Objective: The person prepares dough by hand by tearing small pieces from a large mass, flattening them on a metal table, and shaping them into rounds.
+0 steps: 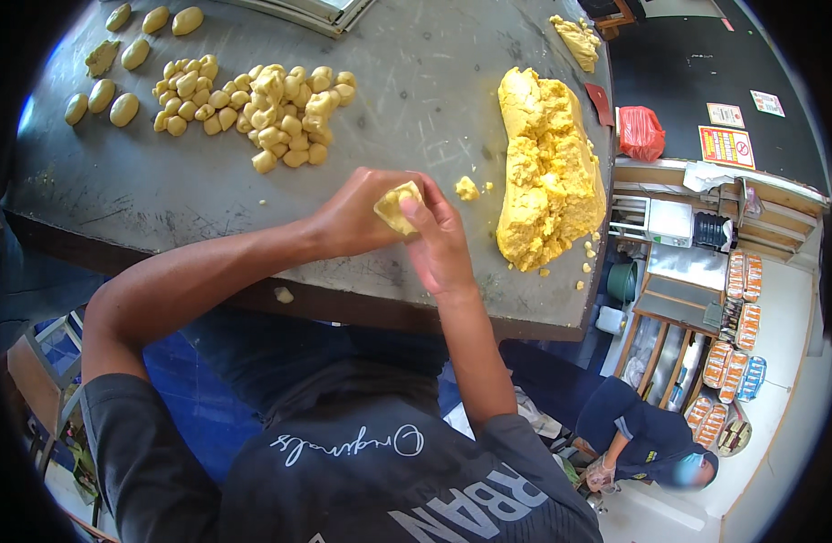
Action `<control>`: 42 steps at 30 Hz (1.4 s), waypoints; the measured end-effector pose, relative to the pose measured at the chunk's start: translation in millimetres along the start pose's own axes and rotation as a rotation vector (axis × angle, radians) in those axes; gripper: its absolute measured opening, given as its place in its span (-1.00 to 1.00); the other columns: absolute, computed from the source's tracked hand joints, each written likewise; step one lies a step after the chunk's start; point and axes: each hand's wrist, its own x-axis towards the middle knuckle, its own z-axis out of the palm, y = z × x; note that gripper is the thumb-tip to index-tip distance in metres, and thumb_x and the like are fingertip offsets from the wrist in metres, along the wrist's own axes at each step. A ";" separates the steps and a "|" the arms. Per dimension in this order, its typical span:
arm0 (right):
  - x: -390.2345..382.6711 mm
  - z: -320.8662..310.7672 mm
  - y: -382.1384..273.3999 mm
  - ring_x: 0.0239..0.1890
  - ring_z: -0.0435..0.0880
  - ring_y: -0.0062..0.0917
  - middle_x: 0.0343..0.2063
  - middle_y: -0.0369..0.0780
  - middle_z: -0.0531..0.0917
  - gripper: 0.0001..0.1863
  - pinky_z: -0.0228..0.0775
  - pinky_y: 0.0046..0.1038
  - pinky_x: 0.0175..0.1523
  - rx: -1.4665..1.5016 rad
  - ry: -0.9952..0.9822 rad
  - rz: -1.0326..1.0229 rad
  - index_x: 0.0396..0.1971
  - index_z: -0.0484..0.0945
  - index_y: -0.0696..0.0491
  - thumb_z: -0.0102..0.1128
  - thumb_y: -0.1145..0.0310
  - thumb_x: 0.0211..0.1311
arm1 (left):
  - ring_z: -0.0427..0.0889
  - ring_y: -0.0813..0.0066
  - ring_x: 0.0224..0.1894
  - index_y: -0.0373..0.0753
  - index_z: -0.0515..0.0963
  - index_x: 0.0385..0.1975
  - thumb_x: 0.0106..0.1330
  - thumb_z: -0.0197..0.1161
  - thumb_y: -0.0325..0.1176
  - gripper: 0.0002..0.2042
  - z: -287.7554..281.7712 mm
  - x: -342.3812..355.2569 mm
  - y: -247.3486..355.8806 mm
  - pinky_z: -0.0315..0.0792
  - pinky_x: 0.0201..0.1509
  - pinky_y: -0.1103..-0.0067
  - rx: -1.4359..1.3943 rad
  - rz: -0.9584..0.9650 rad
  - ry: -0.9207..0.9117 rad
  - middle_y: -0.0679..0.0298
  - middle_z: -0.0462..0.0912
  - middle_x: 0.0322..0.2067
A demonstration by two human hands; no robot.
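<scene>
My left hand (360, 215) is closed around a flattened piece of pale yellow dough (392, 210) above the near part of the grey table. The thumb of my right hand (443, 242) presses on that piece, its fingers curled behind and partly hidden. Ahead and to the left lies a pile of small round dough balls (294, 113), some stuck together. Farther left are several larger smooth oval dough pieces (124, 109). Right of my hands sits a big crumbly yellow mass (543, 181), with a small loose lump (468, 188) between it and my right hand.
The grey table (416, 100) has its near edge just below my wrists. A metal-framed object (321, 14) stands at the far edge. More yellow dough (576, 43) lies at the far right corner. A red plastic bag (640, 134) is beyond the right edge, and another person (629, 434) works at lower right.
</scene>
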 end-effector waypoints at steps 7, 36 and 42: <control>1.2 9.4 4.0 -0.14 0.50 -0.74 -0.21 -0.32 0.57 -0.58 0.35 -0.62 0.00 -0.111 0.091 -0.085 0.04 0.41 0.21 0.22 0.39 0.22 | 0.55 0.48 -0.47 -0.34 0.49 -0.41 -0.05 0.33 -0.53 -0.80 -0.5 -0.2 -2.6 0.43 -0.35 0.52 0.044 -0.036 -0.012 0.19 0.60 -0.51; -4.5 -8.3 -12.8 -0.01 0.46 -0.60 0.01 -0.23 0.38 -0.28 0.36 -0.54 0.08 -0.120 -0.027 -0.053 0.20 0.17 0.18 0.37 0.48 0.06 | 0.49 0.67 -0.39 -0.31 0.45 -0.44 0.06 0.36 -0.43 -0.80 -3.1 2.3 -2.7 0.41 -0.32 0.58 -0.105 -0.071 -0.123 0.32 0.58 -0.46; 1.0 1.6 -10.0 -0.06 0.47 -0.66 -0.13 -0.26 0.45 -0.34 0.38 -0.60 0.03 -0.155 0.051 0.028 0.14 0.22 0.25 0.36 0.46 0.07 | 0.48 0.64 -0.46 -0.37 0.50 -0.39 0.03 0.33 -0.40 -0.78 -2.3 -0.2 -6.0 0.41 -0.37 0.53 -0.083 -0.078 -0.119 0.20 0.58 -0.53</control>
